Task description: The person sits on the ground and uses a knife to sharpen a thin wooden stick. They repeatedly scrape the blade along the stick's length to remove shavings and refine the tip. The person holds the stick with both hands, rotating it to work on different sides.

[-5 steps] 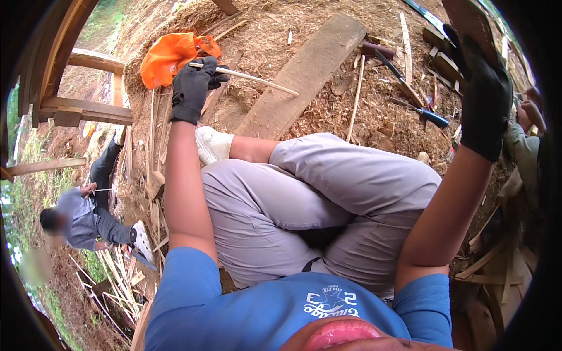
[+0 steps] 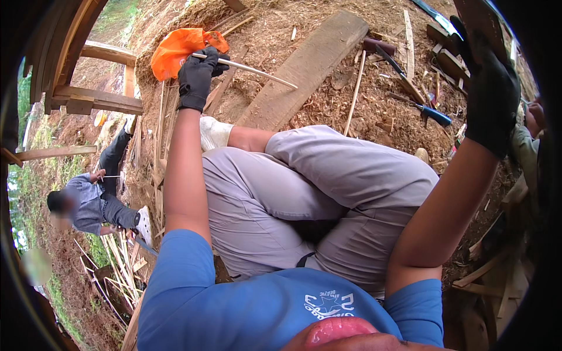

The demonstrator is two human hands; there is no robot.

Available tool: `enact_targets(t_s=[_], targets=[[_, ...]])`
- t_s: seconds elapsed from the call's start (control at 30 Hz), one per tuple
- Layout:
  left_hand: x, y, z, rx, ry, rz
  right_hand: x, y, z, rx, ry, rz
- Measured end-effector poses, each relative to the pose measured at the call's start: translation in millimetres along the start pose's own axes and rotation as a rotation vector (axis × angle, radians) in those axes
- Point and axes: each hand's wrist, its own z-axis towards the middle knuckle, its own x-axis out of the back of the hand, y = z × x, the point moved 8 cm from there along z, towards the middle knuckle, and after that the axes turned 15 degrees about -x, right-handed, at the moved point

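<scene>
We held a thin wooden stick in our left hand above ground strewn with wood shavings.
Our left grip was closed around it near one end, beside the orange bag, and its other end lay over the plank; our right hand was raised by a dark brown object, though we could not tell whether its grip held that.

two gloved hands, one held stick, one orange bag
</scene>
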Motion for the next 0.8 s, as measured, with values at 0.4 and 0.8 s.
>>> enact_targets(t_s=[0.4, 0.8], targets=[[-34, 60, -7, -0.308, 0.281, 0.114, 16, 3, 8, 0.614, 0.193, -0.622], [-46, 82, -18, -0.299, 0.21, 0.187, 9, 24, 19, 0.181, -0.026, -0.152]])
